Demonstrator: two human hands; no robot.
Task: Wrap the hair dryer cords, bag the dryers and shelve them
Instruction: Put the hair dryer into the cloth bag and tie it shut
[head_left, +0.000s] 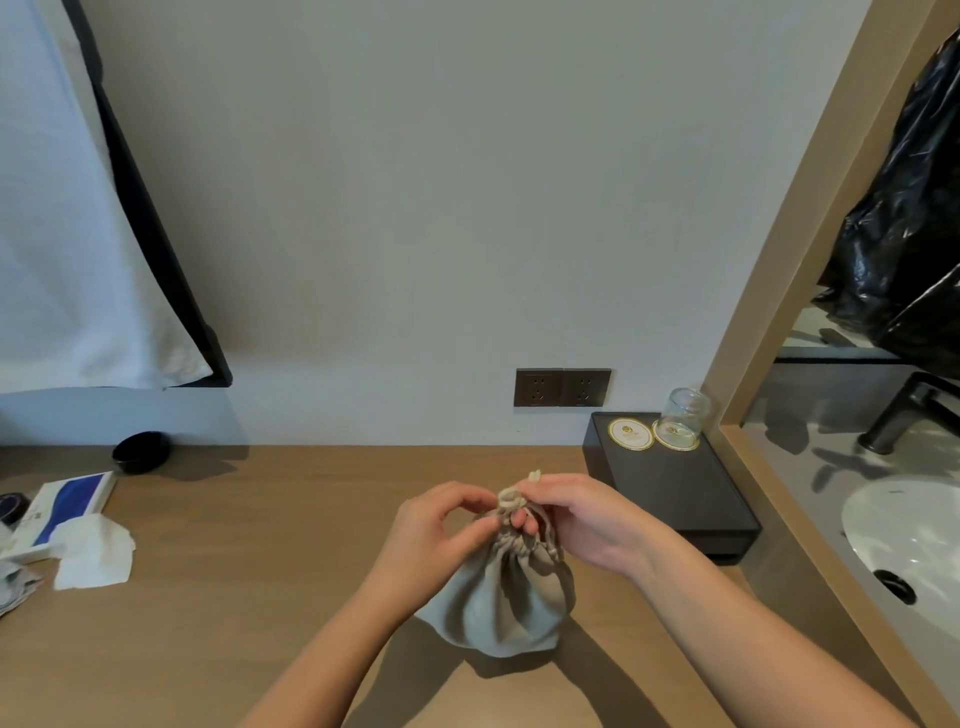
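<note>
The bag (498, 603) sits in the middle of the surface (260, 597), its top bunched tight. The left hand (441, 535) pinches the neck; the right hand (587, 525) pinches the string (511, 500). If the string slips loose, the bag could open. A hard tug could tip it over.

Soft indoor light is falling on the surface (270, 525), casting blurred shadows beside the cloth pouch (504, 597), while glare is glinting off a black plastic bag (904, 234) and wide-angle distortion is bending the edges.
</note>
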